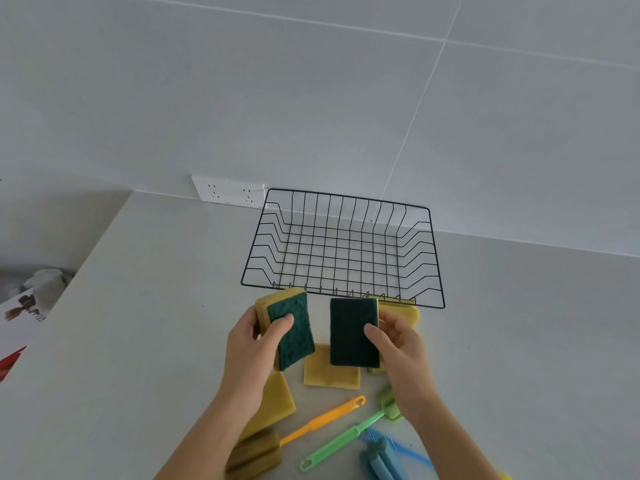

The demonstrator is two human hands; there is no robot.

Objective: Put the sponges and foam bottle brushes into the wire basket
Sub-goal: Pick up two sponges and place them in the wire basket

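Observation:
A black wire basket [437, 258] stands on the counter by the wall, with nothing inside. My left hand [251, 344] grips a yellow sponge with a green scouring face [294, 336], held just in front of the basket's near rim. My right hand [403, 344] grips a second green-faced sponge [353, 332] beside it. More yellow sponges lie below: one [330, 370] between my hands, one [277, 401] under my left wrist, one [401, 311] behind my right fingers. An orange-handled foam brush [322, 420], a green one [346, 438] and a blue one [381, 459] lie nearest me.
A white double wall socket [228, 190] sits left of the basket on the tiled wall. The counter's left edge runs diagonally; beyond it, lower down, are a white object [48, 282] and printed packaging [20, 313].

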